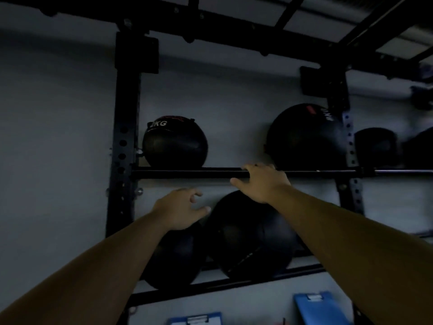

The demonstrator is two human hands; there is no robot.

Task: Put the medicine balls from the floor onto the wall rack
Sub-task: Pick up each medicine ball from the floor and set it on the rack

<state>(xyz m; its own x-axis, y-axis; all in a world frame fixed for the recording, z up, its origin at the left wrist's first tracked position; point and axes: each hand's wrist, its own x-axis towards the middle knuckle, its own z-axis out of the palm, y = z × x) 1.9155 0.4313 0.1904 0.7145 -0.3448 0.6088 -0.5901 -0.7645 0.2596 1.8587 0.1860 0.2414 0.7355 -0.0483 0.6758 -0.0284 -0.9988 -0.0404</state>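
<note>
The black wall rack (124,141) fills the view in dim light. On its upper bar (187,173) sit a small black medicine ball (175,143) at the left and a bigger one (304,137) at the right. Two more black balls rest on the lower bar: a large one (248,235) in the middle and another (175,256) left of it, partly behind my left forearm. My right hand (262,181) lies over the upper bar, fingers curled on it. My left hand (180,208) hovers open beside the top of the large lower ball, holding nothing.
Two blue clipboards (316,306) (194,319) hang on the grey wall under the rack. More dark balls (375,146) sit past the right upright. Black beams (234,36) run overhead. The bare wall (56,137) lies to the left.
</note>
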